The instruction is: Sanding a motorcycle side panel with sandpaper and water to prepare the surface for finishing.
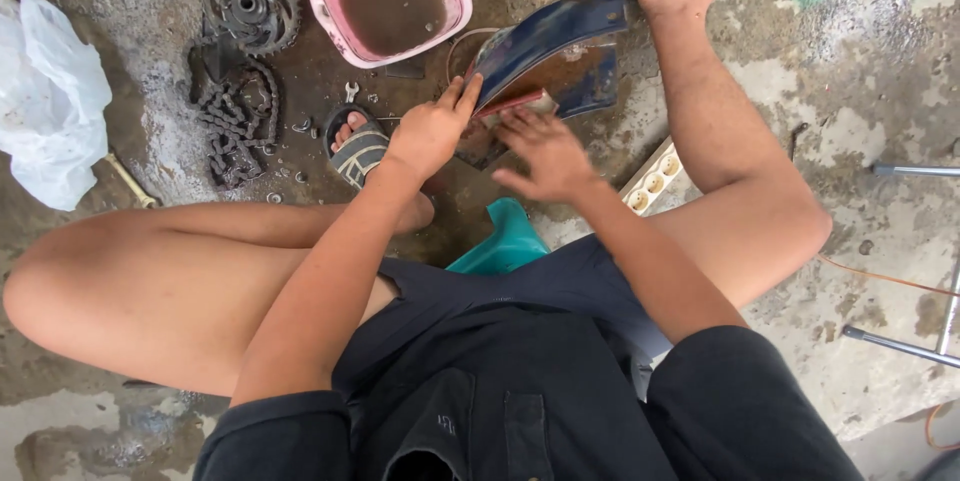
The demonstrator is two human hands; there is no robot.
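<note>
Blue fender panel point(545, 46) stands tilted on the wet floor point(850, 71) at twelve o'clock; your left hand point(432, 131) grips its edge, fingers closed. Hold it firm while your open-fingered right hand point(545, 153) hovers beside it.

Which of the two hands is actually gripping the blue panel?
The left hand: its fingers curl over the edge of the dark blue curved panel. The right hand is spread open just below the panel, its grip closed on nothing.

Head cam, steep downward view, close over lap, floor.
</note>
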